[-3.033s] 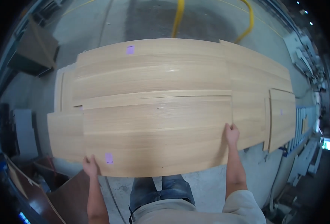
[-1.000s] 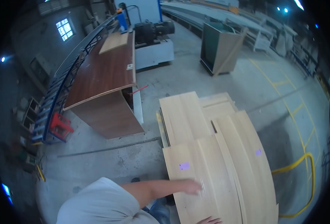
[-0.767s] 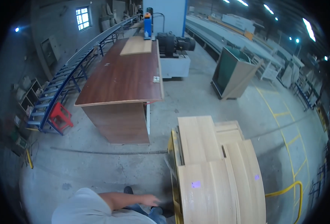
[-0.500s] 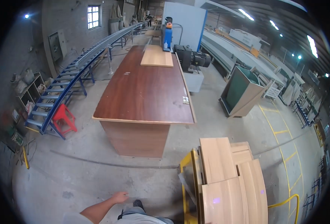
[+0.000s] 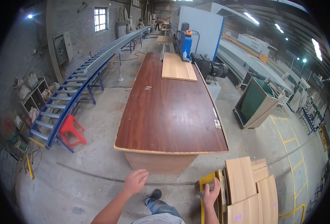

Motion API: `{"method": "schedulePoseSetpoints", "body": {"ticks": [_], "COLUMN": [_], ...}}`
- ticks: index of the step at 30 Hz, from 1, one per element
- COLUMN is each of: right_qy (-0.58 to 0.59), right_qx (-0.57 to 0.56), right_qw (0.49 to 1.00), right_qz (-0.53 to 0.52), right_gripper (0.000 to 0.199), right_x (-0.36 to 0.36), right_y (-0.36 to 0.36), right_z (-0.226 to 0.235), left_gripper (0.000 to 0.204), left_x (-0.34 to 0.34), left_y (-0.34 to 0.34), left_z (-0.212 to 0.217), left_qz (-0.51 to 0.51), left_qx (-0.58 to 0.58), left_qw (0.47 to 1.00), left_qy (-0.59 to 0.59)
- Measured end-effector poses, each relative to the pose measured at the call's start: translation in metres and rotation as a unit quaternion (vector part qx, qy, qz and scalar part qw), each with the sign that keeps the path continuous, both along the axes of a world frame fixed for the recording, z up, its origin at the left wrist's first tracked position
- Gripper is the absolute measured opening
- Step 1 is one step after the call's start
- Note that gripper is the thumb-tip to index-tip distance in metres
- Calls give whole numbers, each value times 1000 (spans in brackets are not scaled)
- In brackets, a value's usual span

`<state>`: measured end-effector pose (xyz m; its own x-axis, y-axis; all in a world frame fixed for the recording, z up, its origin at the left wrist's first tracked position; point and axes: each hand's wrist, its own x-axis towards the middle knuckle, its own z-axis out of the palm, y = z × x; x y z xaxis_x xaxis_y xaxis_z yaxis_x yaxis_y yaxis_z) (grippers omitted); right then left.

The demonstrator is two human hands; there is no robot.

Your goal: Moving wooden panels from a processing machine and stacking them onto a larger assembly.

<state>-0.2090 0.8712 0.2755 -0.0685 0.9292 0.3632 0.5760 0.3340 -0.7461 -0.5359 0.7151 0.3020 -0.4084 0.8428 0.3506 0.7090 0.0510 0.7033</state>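
My left hand (image 5: 136,182) is held above the floor before the near end of a reddish-brown table (image 5: 168,119). Its fingers are stretched out and nothing is in it. Beside the yellow frame (image 5: 206,179) of a cart, my right hand (image 5: 212,190) is raised with its fingers apart, also bare. Right of that hand, light wood boards (image 5: 240,177) lie in uneven stacks on the cart. Whether the right hand touches the frame I cannot tell. At the table's far end a light wood board (image 5: 178,67) lies flat by a blue machine head (image 5: 185,45).
A roller conveyor (image 5: 69,95) runs along the left, with a red stool (image 5: 72,131) beside it. Right of the table stands a bin with a green inside (image 5: 255,100). A dark cable or strip (image 5: 94,174) crosses the floor before the table. Far off, a person (image 5: 157,24) stands.
My left hand has risen and moved forward toward the table. The right hand has come into view beside the cart. The view has shifted, and the table now appears nearer.
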Motion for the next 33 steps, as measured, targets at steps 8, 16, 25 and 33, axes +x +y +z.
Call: {"method": "schedulePoseSetpoints", "body": {"ticks": [8,16,25,33], "right_qy": [-61,-285,-311,-307], "right_qx": [-24,21,-25,-104], "right_qw": [979,940,949,919], "right_qz": [195,186,-43,-226], "right_gripper": [52,61,58,59], "right_x": [-228,-406,-446,-500], "right_y": [110,158,151,118], "right_z": [30,-2,-7,-8], "left_gripper": [31,29,28,25], "left_x": [-133,-222,-402,-584], "left_y": [35,55,52,98], "left_z": [-1,-10,-15,-13], "left_qz": [2,-83,-288,-149], "left_qx": [-89,-86,-126,-187], "left_qw": [978,989,948,965], "left_qy": [189,91,-43,-105]}}
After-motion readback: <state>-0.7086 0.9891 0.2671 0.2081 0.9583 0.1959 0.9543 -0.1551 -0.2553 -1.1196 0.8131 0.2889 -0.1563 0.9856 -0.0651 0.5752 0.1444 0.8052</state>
